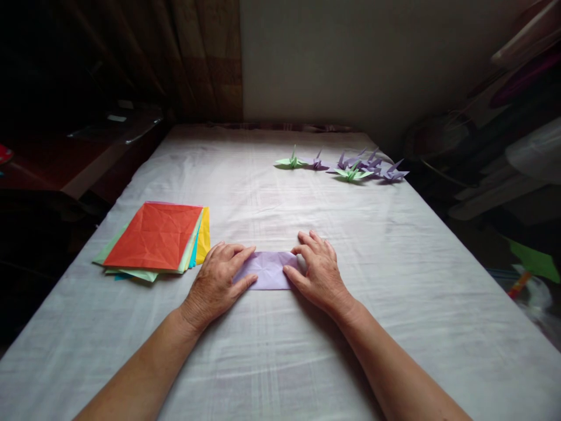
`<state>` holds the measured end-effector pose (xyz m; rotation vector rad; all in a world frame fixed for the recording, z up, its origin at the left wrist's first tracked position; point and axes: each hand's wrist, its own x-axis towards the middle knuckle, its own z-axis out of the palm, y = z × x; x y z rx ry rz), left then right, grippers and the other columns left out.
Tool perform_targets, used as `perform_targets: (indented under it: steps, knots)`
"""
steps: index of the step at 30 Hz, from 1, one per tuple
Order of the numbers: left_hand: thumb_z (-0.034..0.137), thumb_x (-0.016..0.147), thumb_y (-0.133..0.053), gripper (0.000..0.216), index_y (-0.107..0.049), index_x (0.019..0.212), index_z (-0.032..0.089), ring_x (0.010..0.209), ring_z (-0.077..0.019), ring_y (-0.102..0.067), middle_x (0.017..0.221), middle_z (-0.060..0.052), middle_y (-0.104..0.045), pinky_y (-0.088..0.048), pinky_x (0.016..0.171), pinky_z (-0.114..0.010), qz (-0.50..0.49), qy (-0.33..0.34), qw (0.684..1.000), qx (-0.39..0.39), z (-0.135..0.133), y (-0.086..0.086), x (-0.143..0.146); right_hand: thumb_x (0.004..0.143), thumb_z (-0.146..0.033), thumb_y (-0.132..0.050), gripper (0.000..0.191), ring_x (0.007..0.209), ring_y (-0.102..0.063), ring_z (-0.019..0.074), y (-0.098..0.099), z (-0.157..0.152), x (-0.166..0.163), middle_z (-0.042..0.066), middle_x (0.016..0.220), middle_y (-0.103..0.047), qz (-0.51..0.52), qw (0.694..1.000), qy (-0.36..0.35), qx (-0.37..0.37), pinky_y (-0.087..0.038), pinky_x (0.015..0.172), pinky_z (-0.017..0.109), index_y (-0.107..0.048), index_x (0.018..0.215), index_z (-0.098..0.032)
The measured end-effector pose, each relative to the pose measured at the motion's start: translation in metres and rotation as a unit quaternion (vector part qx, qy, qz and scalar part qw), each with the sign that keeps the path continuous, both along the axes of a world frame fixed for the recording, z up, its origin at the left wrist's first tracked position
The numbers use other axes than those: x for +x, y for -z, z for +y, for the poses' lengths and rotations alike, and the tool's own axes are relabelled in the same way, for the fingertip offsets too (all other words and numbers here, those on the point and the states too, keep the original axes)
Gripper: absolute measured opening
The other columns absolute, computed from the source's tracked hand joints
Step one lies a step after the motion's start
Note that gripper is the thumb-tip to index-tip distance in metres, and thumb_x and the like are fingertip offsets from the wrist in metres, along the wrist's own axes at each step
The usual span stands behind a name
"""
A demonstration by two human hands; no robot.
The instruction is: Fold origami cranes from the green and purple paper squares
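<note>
A light purple sheet of origami paper (270,271), folded into a rectangle with crease lines across it, lies flat on the cloth between my hands. My left hand (223,275) holds its left end, thumb on the near part and index finger at the far edge. At the right end, my right hand (319,272) has its thumb on the paper and its index finger at the far corner; the other fingers curve above the cloth. Both ends of the paper are partly hidden by my fingers.
Left of my hands lies a stack of colored paper squares, a creased red sheet (153,235) on top. Toward the back right stand several folded paper cranes, purple ones (370,164) and green ones (293,162). A pale cloth (245,356) covers the table.
</note>
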<state>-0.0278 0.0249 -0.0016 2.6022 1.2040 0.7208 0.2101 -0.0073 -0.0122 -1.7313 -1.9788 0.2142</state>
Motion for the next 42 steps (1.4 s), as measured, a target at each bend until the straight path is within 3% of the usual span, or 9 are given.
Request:
perform_targets:
  steps: [6, 11, 14, 18, 21, 25, 32, 37, 42]
  knots:
    - [0.028, 0.092, -0.058, 0.033, -0.058, 0.124, 0.020, 0.095, -0.0226, -0.059, 0.103, -0.007, -0.064, -0.049, 0.088, -0.040, -0.026, 0.010, 0.999, 0.042, 0.001, -0.002, 0.001, 0.078, -0.023, -0.063, 0.012, 0.135, -0.042, 0.0357, -0.001, 0.002, 0.002, 0.011, 0.130, -0.062, 0.071, 0.997, -0.022, 0.003, -0.026, 0.108, 0.063, -0.059, 0.089, -0.022]
    - [0.015, 0.094, -0.051, 0.027, -0.061, 0.119, 0.022, 0.085, -0.0170, -0.062, 0.091, -0.003, -0.066, -0.050, 0.079, -0.032, -0.082, 0.019, 0.993, 0.085, 0.001, -0.002, 0.001, 0.077, -0.022, -0.063, 0.025, 0.115, -0.060, 0.0291, -0.005, 0.000, -0.002, 0.007, 0.106, -0.071, 0.132, 0.990, -0.047, 0.013, -0.027, 0.110, 0.060, -0.059, 0.101, -0.023]
    - [0.011, 0.093, -0.054, 0.033, -0.059, 0.122, 0.024, 0.087, -0.0161, -0.062, 0.093, -0.003, -0.066, -0.051, 0.080, -0.030, -0.111, 0.022, 0.987, 0.111, -0.001, -0.006, 0.001, 0.076, -0.022, -0.063, 0.036, 0.095, -0.066, 0.0242, -0.009, 0.000, -0.004, 0.005, 0.098, -0.070, 0.171, 0.984, -0.046, 0.026, -0.036, 0.105, 0.055, -0.058, 0.111, -0.024]
    - [0.008, 0.091, -0.056, 0.041, -0.056, 0.127, 0.028, 0.088, -0.0163, -0.061, 0.092, -0.002, -0.064, -0.051, 0.086, -0.033, -0.129, 0.003, 0.977, 0.171, -0.004, -0.013, 0.000, 0.081, -0.016, -0.057, 0.017, 0.082, -0.064, 0.0196, -0.022, -0.003, -0.004, 0.001, 0.082, -0.068, 0.211, 0.967, -0.077, 0.116, -0.051, 0.084, 0.039, -0.064, 0.094, -0.025]
    - [0.007, 0.089, -0.057, 0.041, -0.058, 0.124, 0.029, 0.092, -0.0178, -0.060, 0.094, -0.003, -0.062, -0.050, 0.090, -0.036, -0.107, -0.011, 0.976, 0.187, -0.006, -0.017, -0.001, 0.081, -0.012, -0.056, 0.018, 0.089, -0.064, 0.0211, -0.035, -0.011, -0.004, 0.001, 0.079, -0.069, 0.158, 0.956, -0.114, 0.221, -0.050, 0.089, 0.041, -0.065, 0.086, -0.027]
    - [0.012, 0.090, -0.059, 0.030, -0.066, 0.111, 0.031, 0.100, -0.0193, -0.060, 0.104, -0.004, -0.063, -0.049, 0.090, -0.037, -0.089, -0.006, 0.977, 0.192, -0.010, -0.022, -0.001, 0.086, -0.014, -0.054, 0.022, 0.104, -0.063, 0.0211, -0.039, -0.024, -0.006, -0.001, 0.096, -0.073, 0.052, 0.950, -0.146, 0.270, -0.044, 0.102, 0.044, -0.068, 0.087, -0.030]
    - [0.013, 0.091, -0.056, 0.027, -0.071, 0.103, 0.033, 0.098, -0.0185, -0.062, 0.101, -0.002, -0.067, -0.049, 0.087, -0.035, -0.065, -0.011, 0.980, 0.186, -0.010, -0.020, -0.001, 0.091, -0.012, -0.051, 0.023, 0.112, -0.062, 0.0180, -0.032, -0.021, -0.007, -0.002, 0.108, -0.074, 0.014, 0.942, -0.205, 0.266, -0.043, 0.104, 0.039, -0.068, 0.087, -0.028]
    - [0.012, 0.092, -0.054, 0.027, -0.071, 0.103, 0.030, 0.096, -0.0182, -0.063, 0.100, -0.003, -0.068, -0.050, 0.086, -0.035, -0.101, 0.019, 0.985, 0.141, 0.000, -0.010, -0.004, 0.092, -0.013, -0.054, 0.022, 0.110, -0.062, 0.0196, -0.027, -0.012, -0.004, 0.000, 0.109, -0.074, 0.006, 0.944, -0.216, 0.248, -0.045, 0.099, 0.038, -0.069, 0.102, -0.025]
    - [0.011, 0.092, -0.050, 0.039, -0.062, 0.123, 0.031, 0.133, -0.0293, -0.045, 0.139, -0.009, -0.054, -0.039, 0.104, -0.051, -0.032, -0.018, 0.990, 0.138, -0.003, -0.008, -0.002, 0.093, -0.016, -0.056, 0.023, 0.089, -0.064, 0.0153, -0.029, -0.015, -0.002, -0.004, 0.096, -0.075, -0.003, 0.953, -0.178, 0.245, -0.042, 0.088, 0.033, -0.070, 0.102, -0.031]
